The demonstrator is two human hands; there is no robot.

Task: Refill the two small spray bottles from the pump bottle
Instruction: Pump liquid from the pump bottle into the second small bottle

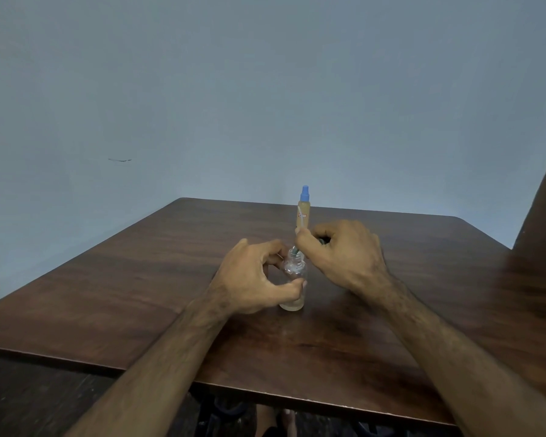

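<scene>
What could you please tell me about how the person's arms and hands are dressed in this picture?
Both forearms are bare up to the frame edge, with no sleeves in view. The left hand and right hand wear no gloves, and no rings, watch or bracelet are visible. Some hair shows on both forearms.

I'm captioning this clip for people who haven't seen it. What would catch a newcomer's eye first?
Both hands meet at mid-table: the left hand grips a small clear bottle standing on the dark wooden table, while the right hand pinches something at its neck. Just behind stands a slim tan bottle with a blue cap.
</scene>
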